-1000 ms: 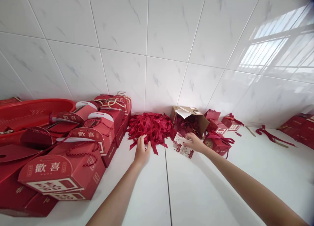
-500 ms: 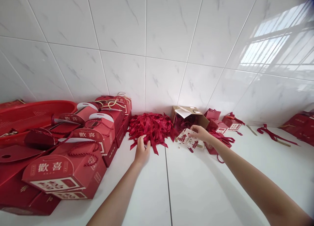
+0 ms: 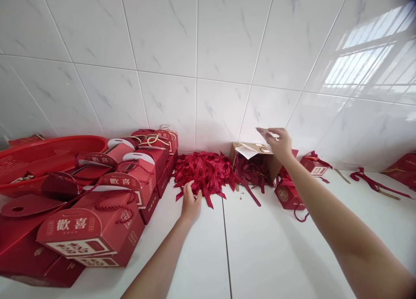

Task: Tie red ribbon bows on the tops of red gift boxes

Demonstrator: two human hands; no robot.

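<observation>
Right at the left hand's fingertips: loose heap of glossy crimson fabric ribbons (image 3: 208,171). Left hand (image 3: 191,202) is at the heap's near edge, thumb and fingers parted; fingertips look in contact with ribbon, can't tell if any strand is pinched. Right hand (image 3: 282,144) is raised, well apart from the left, thumb and fingers pinching a thin, flat, pale card-like piece (image 3: 264,134). Piece pokes out left of those fingers, seen nearly edge-on, so can't read its faces or count layers.

Handling, my read: piece is light, fairly stiff but bendable, maybe slick if coated. Hold by an edge or corner, light pinch; a hard squeeze could crease it. Ribbons should be near weightless, limp, slippery, tangle-prone, not fragile. Best grip is a free end at the near fringe; grabbing mid-heap likely drags several.

Layout: below the right hand as viewed, a brown cardboard box on its side (image 3: 274,168), mouth toward the hands, dark-red flat strips (image 3: 251,172) spilling out, just right of the heap. Small red paperboard box with a cord loop (image 3: 289,195) sits below the right wrist. Red paperboard gift boxes with rope handles (image 3: 82,227) are left of the left hand.
</observation>
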